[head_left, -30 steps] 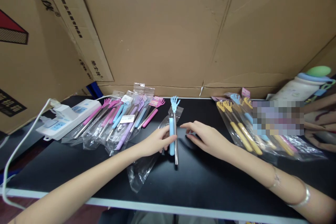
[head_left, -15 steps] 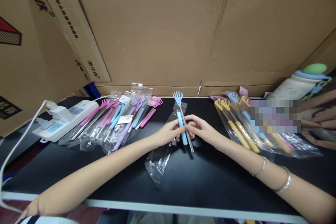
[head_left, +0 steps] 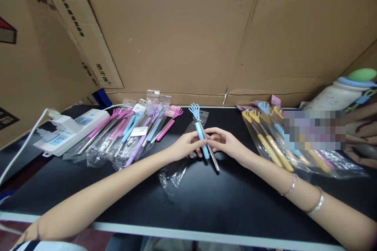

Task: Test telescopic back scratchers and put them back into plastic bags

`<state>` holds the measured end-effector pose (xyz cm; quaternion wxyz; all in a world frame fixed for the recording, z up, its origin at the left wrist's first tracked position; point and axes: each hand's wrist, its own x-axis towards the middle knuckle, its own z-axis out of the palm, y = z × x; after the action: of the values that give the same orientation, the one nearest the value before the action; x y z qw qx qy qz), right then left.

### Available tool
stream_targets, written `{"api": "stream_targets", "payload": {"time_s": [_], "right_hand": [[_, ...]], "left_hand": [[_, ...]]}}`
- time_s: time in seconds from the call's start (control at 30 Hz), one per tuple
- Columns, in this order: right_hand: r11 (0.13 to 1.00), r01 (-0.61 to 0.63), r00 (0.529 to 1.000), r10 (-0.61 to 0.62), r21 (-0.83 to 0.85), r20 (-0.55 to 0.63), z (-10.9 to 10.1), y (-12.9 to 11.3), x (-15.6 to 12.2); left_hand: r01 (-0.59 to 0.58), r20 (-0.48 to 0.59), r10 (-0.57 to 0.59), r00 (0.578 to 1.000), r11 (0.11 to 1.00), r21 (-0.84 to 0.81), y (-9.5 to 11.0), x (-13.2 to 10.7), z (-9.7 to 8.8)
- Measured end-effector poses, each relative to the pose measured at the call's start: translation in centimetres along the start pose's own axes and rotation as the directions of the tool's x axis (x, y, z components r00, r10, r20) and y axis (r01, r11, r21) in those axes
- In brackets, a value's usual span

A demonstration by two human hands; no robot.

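Note:
A blue back scratcher (head_left: 202, 141) with a hand-shaped claw and a metal rod is upright at a slight tilt, its claw toward the cardboard. My left hand (head_left: 188, 146) is closed, thumb across the blue handle. From the other side, my right hand (head_left: 222, 141) pinches the metal rod, fingertips close to my left thumb. A clear plastic bag (head_left: 173, 175) hangs under and behind my left hand; part of it shows above the fingers. Whether the bag is gripped too is hidden.
Bagged pink, blue and purple back scratchers (head_left: 138, 131) lie left, beside a white power strip (head_left: 70, 131). Bagged yellow and blue ones (head_left: 271, 145) lie right, near a pale bottle (head_left: 335, 96) and another person's blurred hand (head_left: 362, 133). Cardboard (head_left: 176, 39) walls the black table (head_left: 235, 200).
The back scratcher tilts further, its claw shifting left and the rod's lower end right. Both hands keep their grip. The bag's lower end has risen a little. The view has shifted slightly.

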<state>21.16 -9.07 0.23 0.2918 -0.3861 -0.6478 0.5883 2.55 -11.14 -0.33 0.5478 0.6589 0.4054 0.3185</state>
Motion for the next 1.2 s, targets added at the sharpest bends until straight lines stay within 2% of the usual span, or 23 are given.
{"api": "stream_targets", "payload": {"time_s": [0.23, 0.37, 0.5, 0.73, 1.0, 1.2], "right_hand": [[0.988, -0.054, 0.998, 0.059, 0.147, -0.031, -0.2, 0.2, -0.2], [0.964, -0.037, 0.995, 0.059, 0.263, -0.074, -0.5, 0.5, -0.1], [0.951, -0.015, 0.995, 0.045, 0.307, -0.089, -0.7, 0.4, -0.1], [0.942, -0.024, 0.997, 0.046, 0.334, -0.058, -0.8, 0.0, -0.3], [0.953, 0.019, 0.994, 0.014, 0.304, -0.107, -1.0, 0.4, -0.2], [0.948, -0.003, 0.988, 0.053, 0.318, -0.147, -0.8, 0.3, -0.3]], "left_hand": [[-0.027, -0.033, 0.025, 0.999, 0.998, -0.054, -0.6, -0.2, 0.0], [-0.032, -0.079, 0.026, 0.997, 0.996, -0.077, -0.9, -0.3, 0.1], [-0.054, -0.089, 0.047, 0.995, 0.995, -0.081, -0.9, -0.5, 0.2], [-0.038, -0.099, 0.024, 0.995, 0.989, -0.14, -0.7, -0.6, 0.3], [-0.068, -0.091, 0.057, 0.994, 0.99, -0.121, -0.9, -0.6, 0.4], [-0.057, -0.119, 0.046, 0.992, 0.994, -0.091, -0.6, -0.8, 0.5]]}}
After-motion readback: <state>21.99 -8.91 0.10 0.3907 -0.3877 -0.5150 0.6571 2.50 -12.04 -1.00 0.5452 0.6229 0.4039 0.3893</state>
